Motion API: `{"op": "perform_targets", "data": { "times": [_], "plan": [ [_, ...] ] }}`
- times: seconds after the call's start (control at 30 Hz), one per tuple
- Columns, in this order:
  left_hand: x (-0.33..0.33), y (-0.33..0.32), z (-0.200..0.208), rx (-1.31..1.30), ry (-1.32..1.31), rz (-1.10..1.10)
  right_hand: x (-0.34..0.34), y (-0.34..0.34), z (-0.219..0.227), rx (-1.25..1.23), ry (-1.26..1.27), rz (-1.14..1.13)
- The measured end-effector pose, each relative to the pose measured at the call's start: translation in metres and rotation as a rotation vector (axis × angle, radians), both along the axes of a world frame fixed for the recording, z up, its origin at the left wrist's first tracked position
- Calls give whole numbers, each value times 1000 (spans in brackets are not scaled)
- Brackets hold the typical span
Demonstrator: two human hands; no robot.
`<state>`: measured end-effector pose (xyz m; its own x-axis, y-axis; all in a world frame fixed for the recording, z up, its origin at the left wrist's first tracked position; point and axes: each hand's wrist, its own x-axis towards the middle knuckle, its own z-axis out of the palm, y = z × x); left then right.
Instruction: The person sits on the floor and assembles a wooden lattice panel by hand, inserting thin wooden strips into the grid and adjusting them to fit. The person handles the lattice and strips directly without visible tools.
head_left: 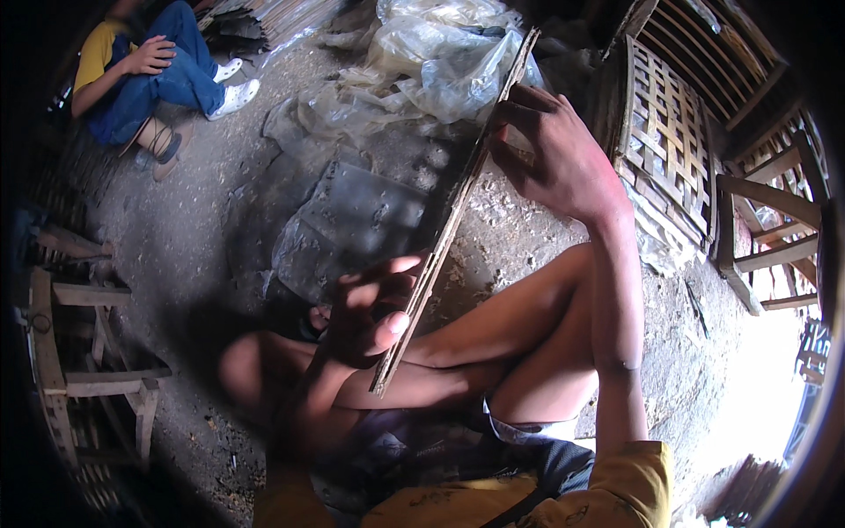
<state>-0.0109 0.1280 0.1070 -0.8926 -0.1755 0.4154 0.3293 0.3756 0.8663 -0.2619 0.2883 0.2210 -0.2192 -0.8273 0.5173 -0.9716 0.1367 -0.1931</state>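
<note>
A long, thin wooden slat [456, 208] with rough, splintered edges slants across the view, from above my crossed legs up to the far right. My left hand [374, 308] is closed on its lower part, with the thumb on the near side. Near the upper end, my right hand [550, 145] pinches the slat between thumb and fingers. Both hands hold it in the air, clear of the floor. Some of the left fingers are in shadow behind the slat.
Crumpled clear plastic sheeting [440, 66] lies ahead, and a flat plastic sheet [352, 220] nearer on the floor. A woven bamboo panel [666, 132] and wooden frames [775, 220] stand right. A wooden stool-like frame [97, 378] stands left. Another person [158, 75] sits far left.
</note>
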Motion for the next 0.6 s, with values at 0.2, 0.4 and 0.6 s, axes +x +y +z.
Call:
{"op": "perform_targets", "data": {
  "times": [0.2,0.4,0.6],
  "plan": [
    [-1,-1,4,-18,-16,-7,-7,-5,-1,-4,81,-71],
    [-5,2,7,24,-5,-18,-43,-10,-1,149,106,-104],
    [1,-1,13,51,-39,-22,-52,-22,12,280,64,-82]
  ]
}}
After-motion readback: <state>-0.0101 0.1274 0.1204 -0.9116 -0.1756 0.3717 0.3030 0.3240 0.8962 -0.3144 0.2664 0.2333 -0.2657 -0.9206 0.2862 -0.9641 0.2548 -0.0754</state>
